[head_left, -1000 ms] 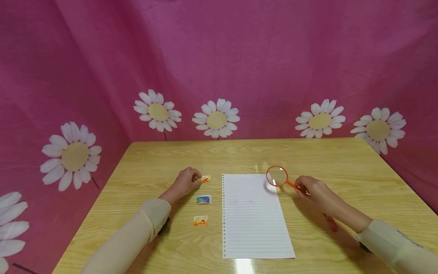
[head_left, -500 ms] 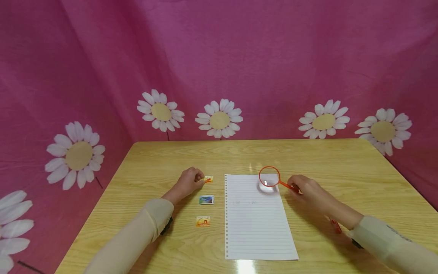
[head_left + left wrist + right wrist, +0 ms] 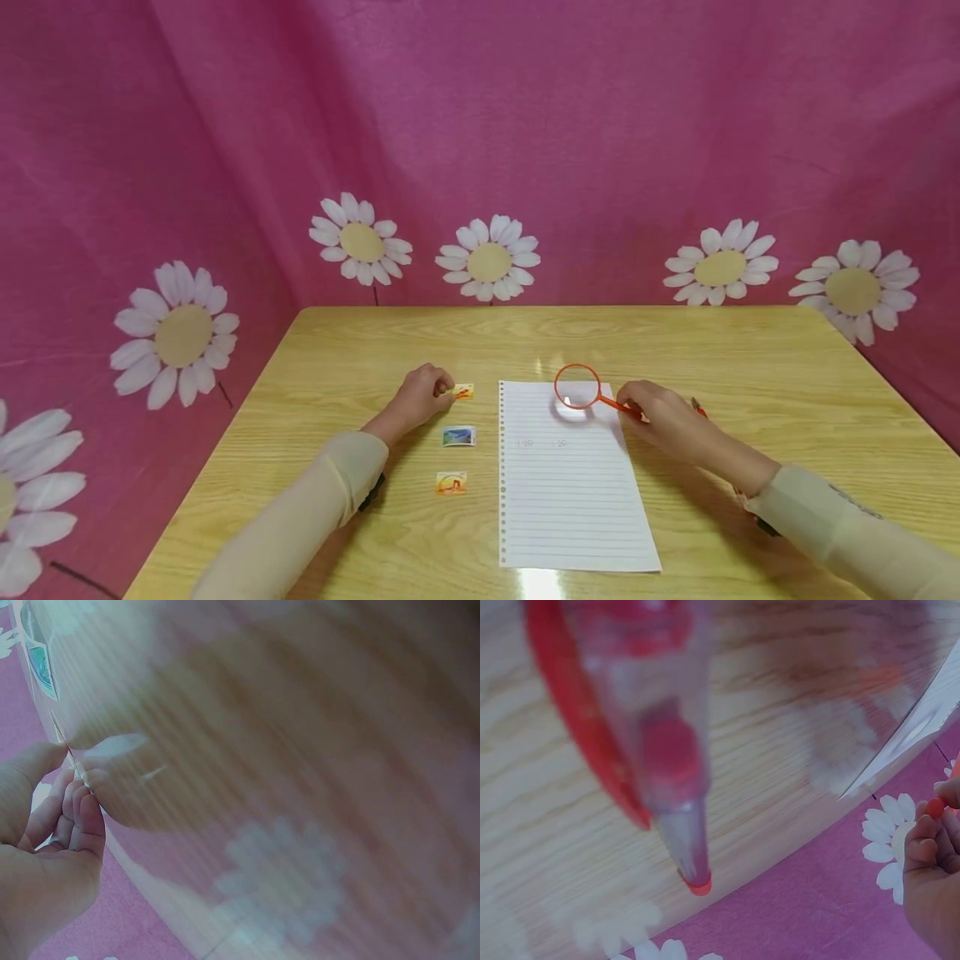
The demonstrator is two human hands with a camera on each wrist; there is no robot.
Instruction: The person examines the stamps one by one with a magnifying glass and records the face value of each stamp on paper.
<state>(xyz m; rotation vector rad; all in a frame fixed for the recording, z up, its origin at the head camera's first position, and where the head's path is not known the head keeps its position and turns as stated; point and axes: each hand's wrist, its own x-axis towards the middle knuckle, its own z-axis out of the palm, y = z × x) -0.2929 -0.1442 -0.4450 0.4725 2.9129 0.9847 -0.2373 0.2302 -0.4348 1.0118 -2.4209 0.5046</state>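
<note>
My left hand (image 3: 420, 398) pinches the left edge of a yellow-orange postage stamp (image 3: 463, 392) at the table's middle left. In the left wrist view the thumb and fingertips meet at the stamp's thin edge. My right hand (image 3: 667, 417) grips the handle of a red-rimmed magnifying glass (image 3: 577, 387), whose lens is held over the top right part of a lined sheet of paper (image 3: 570, 508). In the right wrist view the round handle end (image 3: 935, 808) shows among the fingers. Faint handwriting (image 3: 542, 444) is on the sheet.
A blue-green stamp (image 3: 459, 437) and another orange stamp (image 3: 452, 483) lie in a column below the pinched one. A red pen (image 3: 675, 765) lies on the wooden table (image 3: 360, 517) beneath my right forearm. A pink flowered cloth (image 3: 480, 125) hangs behind.
My right hand has moved left with the magnifying glass, bringing the lens further over the paper. My left hand stays at the top stamp. The head view has shifted slightly.
</note>
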